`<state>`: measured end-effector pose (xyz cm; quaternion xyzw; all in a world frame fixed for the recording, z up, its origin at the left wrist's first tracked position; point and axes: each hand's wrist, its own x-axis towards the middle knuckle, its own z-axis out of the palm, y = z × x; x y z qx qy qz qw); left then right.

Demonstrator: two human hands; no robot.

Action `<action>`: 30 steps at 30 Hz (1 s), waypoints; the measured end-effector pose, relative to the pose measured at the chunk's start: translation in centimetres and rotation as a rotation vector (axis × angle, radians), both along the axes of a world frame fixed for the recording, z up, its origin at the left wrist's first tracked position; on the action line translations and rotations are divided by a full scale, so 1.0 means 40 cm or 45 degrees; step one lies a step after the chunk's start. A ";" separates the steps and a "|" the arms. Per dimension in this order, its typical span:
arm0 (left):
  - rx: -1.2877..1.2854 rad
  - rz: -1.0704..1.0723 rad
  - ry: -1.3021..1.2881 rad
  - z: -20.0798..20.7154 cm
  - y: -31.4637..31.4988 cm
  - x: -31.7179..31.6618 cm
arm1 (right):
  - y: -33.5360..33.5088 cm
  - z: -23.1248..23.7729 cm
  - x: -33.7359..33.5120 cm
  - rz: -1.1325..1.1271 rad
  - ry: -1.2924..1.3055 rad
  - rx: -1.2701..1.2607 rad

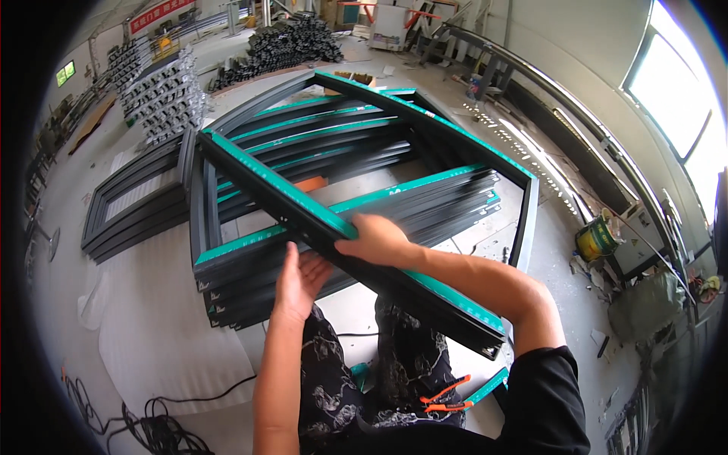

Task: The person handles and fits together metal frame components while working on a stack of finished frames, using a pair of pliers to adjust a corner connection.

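Observation:
A dark metal window frame (pixel 432 292) with green film along its faces lies tilted across a stack of similar frames (pixel 243 265). My right hand (pixel 375 241) is wrapped over the near bar of this top frame, with its fingers on the green film. Beneath the same bar is my left hand (pixel 298 284), palm up with fingers stretched out. Its fingertips are at the bar's lower edge, and I cannot tell whether they touch it.
More dark frames (pixel 136 201) lie stacked at left. Orange-handled pliers (pixel 447 406) are by my legs. A black cable (pixel 163 425) coils at lower left. Metal profiles (pixel 163 95) are piled at the back, and a yellow-green bucket (pixel 597 239) stands at right.

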<state>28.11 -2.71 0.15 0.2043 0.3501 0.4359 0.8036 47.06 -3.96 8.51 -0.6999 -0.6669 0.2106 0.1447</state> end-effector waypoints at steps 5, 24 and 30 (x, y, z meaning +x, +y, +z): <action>-0.017 0.213 -0.252 0.007 0.088 0.015 | -0.273 0.056 0.090 -0.120 -0.126 -0.128; 0.034 -0.671 -0.486 0.417 -0.476 0.515 | -1.167 0.371 0.015 -1.312 0.126 -0.032; 0.026 -1.091 -0.103 0.292 -0.750 0.705 | -1.386 0.309 -0.077 -1.725 0.433 -0.035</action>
